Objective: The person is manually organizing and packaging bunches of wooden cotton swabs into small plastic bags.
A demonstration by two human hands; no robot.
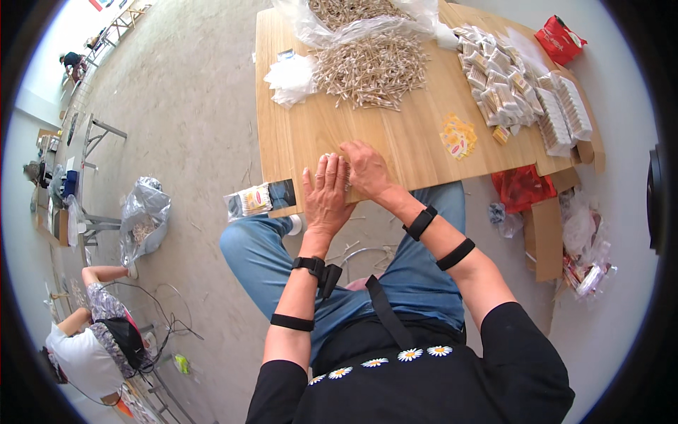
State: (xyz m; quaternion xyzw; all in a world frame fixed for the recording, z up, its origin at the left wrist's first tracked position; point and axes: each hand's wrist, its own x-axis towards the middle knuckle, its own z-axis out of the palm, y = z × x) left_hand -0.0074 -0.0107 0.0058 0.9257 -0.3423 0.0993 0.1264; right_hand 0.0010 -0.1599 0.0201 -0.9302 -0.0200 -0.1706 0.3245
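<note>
Near the front edge of the wooden table (282,152), my two hands work side by side. My left hand (326,194) lies with its fingers stretched out, palm down, its side against a small bunch of cotton swabs (347,173). Curled around the other side of that bunch is my right hand (371,172), its fingers bent and closed; most of the swabs are hidden beneath both hands. Farther back spreads a large loose pile of cotton swabs (374,71). A stack of clear plastic bags (291,81) sits left of the pile.
At the table's left corner lies a packet of swabs (253,201). Yellow printed cards (459,136) are to the right, before heaped filled packs (498,81). A cardboard box (544,237) stands below the right edge. On the floor left is a swab-filled bag (145,219); a co-worker (92,353) sits nearby.
</note>
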